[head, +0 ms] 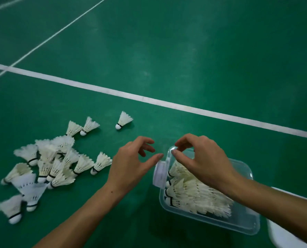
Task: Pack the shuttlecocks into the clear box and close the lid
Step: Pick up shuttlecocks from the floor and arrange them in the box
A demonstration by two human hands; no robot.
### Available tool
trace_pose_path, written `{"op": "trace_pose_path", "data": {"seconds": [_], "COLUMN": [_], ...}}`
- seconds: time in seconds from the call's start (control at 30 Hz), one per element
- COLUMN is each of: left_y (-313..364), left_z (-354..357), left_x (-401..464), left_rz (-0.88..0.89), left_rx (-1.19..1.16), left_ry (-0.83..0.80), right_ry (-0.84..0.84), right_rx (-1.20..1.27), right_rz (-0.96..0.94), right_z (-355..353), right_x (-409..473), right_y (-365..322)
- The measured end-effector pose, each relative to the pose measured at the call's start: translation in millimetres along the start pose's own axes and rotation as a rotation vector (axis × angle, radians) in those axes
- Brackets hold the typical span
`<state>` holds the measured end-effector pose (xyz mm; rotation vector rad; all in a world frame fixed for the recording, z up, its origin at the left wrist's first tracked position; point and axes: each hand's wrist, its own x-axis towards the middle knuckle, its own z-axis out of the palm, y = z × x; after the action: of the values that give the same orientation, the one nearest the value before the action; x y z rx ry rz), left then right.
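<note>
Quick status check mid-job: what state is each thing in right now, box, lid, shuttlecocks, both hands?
Clear box: open, partly filled with shuttlecocks lying on their sides.
Lid: off, lying right of the box.
Pile of shuttlecocks: loose on the floor, unpacked.
Single shuttlecock: lying apart, beyond the pile.
Left hand: fingers curled, holding nothing.
Right hand: over the box, holding nothing visible.

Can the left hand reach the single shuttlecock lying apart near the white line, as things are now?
Probably yes. The left hand holds nothing, and only bare green floor lies between it and the lone shuttlecock. The pile lies off to the side.
</note>
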<state>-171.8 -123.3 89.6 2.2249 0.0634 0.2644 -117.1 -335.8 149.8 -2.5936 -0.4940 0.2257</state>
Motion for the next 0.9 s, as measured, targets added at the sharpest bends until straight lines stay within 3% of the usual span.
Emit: {"op": "trace_pose_path", "data": {"seconds": [0.3,0.5,0.6,0.8,0.9], "left_y": [-106,-163,-182,-214,-218], "left_z": [-69,-119,-141,-160,-157], "left_x": [-30,-45,-51,-54,-51], "left_rz": [-0.28,-0.334,-0.253,-0.068,-0.041], "left_rx": [0.029,0.243,0.395,0.58,0.634], "left_ry": [0.14,0.125,0.031,-0.344,-0.407], "right_ry": [-0.161,-0.244,-0.278,-0.339,-0.333], "right_rx": [0.04,0.072,0.056,0.019,0.028], "right_rz": [-0.104,-0.082,-0.079,-0.103,-0.092], "right_z": [105,167,193,229,237], "right_x": [59,81,89,93,92], "right_y": [-76,-100,-106,-113,-112]}}
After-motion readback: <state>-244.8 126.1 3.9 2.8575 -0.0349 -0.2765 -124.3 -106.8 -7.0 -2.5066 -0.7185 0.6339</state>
